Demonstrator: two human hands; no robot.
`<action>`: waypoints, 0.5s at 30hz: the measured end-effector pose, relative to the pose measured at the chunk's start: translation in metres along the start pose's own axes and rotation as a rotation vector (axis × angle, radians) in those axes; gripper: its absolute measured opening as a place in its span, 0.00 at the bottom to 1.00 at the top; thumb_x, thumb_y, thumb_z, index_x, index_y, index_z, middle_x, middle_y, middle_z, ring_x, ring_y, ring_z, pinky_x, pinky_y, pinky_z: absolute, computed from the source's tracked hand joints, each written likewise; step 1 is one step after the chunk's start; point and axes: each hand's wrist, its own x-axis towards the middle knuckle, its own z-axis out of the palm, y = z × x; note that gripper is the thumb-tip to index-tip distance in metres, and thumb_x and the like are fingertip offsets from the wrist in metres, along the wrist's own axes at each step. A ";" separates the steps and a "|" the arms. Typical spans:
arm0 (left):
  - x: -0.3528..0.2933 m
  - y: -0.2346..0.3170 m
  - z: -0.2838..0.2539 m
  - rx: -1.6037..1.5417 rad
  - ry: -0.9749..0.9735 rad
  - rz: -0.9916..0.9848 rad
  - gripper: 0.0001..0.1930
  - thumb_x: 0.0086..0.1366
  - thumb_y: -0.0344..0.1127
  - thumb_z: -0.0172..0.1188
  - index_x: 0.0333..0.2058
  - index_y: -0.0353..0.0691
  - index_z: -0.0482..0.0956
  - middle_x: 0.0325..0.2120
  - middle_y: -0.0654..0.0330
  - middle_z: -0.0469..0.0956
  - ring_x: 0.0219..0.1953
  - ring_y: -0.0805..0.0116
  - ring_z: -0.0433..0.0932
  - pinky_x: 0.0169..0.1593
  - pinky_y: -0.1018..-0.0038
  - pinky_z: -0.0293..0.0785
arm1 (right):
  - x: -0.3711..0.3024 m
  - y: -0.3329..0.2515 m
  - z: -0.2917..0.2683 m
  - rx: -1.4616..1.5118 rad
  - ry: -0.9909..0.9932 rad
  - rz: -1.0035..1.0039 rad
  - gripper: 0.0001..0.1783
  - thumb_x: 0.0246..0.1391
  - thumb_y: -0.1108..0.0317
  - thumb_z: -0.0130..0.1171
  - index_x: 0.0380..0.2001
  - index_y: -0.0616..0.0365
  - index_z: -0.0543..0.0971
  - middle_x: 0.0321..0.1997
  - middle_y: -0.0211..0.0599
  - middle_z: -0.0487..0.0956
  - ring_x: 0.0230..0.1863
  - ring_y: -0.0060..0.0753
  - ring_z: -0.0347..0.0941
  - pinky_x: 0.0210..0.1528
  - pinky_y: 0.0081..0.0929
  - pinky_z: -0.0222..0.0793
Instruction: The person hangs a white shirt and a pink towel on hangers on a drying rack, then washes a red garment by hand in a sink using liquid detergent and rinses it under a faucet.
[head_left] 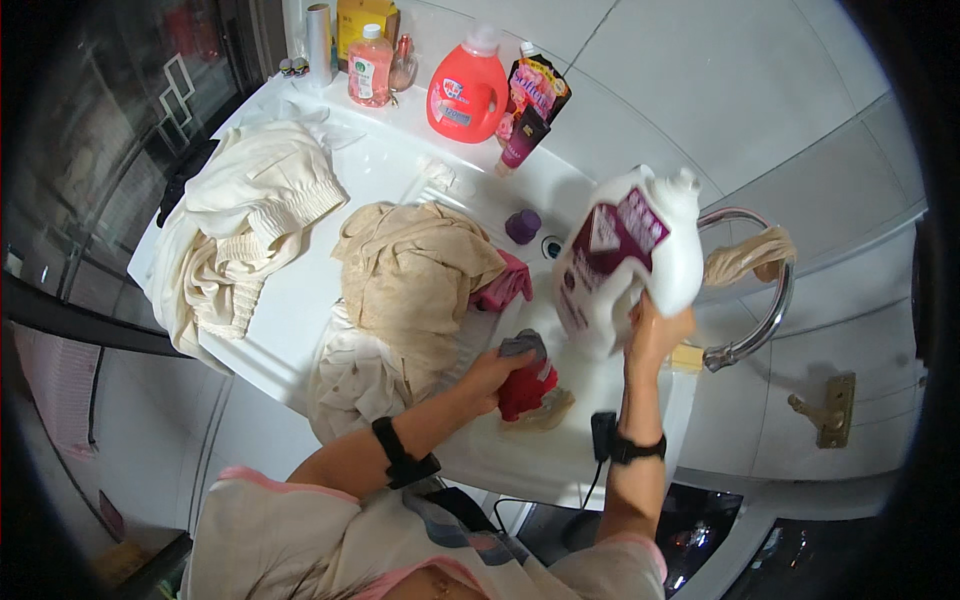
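Plainly, left grip (487, 382) was clamped on a red-and-grey cloth (524, 386) over the white sink (545, 476); right grip (658, 338) was clamped on a white jug (672, 255), right of the purple cap (523, 226); beige garment (405, 260) lay beyond the cloth, leftward

Cool light leaves the white sink (285, 340) bright, while the dark glass panel (110, 120) left of the sink is dim. Glints line the chrome tap (770, 325) to its right. The jug (625, 255) above it blurs slightly; outward, fisheye lines bend into blackness.
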 end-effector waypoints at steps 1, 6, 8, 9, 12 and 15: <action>-0.004 0.006 0.003 -0.019 -0.009 0.001 0.17 0.54 0.35 0.56 0.41 0.37 0.65 0.37 0.56 0.70 0.37 0.61 0.72 0.37 0.65 0.72 | 0.008 -0.008 0.014 0.060 0.007 0.069 0.05 0.36 0.75 0.54 0.18 0.65 0.70 0.11 0.31 0.67 0.11 0.20 0.60 0.13 0.18 0.55; -0.006 0.018 0.005 -0.074 -0.091 0.003 0.19 0.53 0.36 0.57 0.42 0.38 0.64 0.38 0.58 0.70 0.38 0.64 0.71 0.40 0.67 0.71 | 0.047 -0.001 0.072 0.166 0.017 0.102 0.06 0.36 0.74 0.57 0.18 0.66 0.72 0.12 0.31 0.69 0.12 0.19 0.62 0.14 0.19 0.56; 0.001 0.018 0.004 -0.079 -0.081 0.011 0.18 0.53 0.36 0.57 0.41 0.38 0.64 0.38 0.57 0.69 0.39 0.64 0.71 0.40 0.68 0.71 | 0.064 0.012 0.092 0.183 0.051 0.057 0.08 0.35 0.74 0.58 0.21 0.68 0.72 0.13 0.32 0.70 0.12 0.21 0.63 0.13 0.20 0.57; 0.003 0.017 0.005 -0.072 -0.090 0.010 0.18 0.53 0.36 0.57 0.41 0.38 0.64 0.38 0.57 0.69 0.39 0.64 0.71 0.40 0.68 0.71 | 0.070 0.021 0.098 0.142 0.053 0.034 0.09 0.34 0.73 0.59 0.20 0.68 0.73 0.13 0.33 0.70 0.12 0.21 0.64 0.13 0.20 0.57; 0.003 0.023 0.013 -0.043 -0.059 0.028 0.18 0.53 0.37 0.57 0.41 0.38 0.64 0.37 0.56 0.70 0.36 0.60 0.72 0.37 0.64 0.73 | 0.092 0.072 0.120 -0.030 0.123 -0.138 0.10 0.33 0.72 0.61 0.19 0.69 0.73 0.13 0.35 0.71 0.11 0.22 0.65 0.13 0.21 0.59; -0.007 0.033 0.020 -0.018 0.054 -0.002 0.17 0.53 0.36 0.57 0.40 0.37 0.65 0.35 0.57 0.71 0.35 0.62 0.73 0.37 0.66 0.73 | 0.102 0.082 0.129 -0.043 0.173 -0.205 0.10 0.33 0.72 0.61 0.18 0.69 0.73 0.12 0.35 0.71 0.10 0.22 0.65 0.12 0.21 0.58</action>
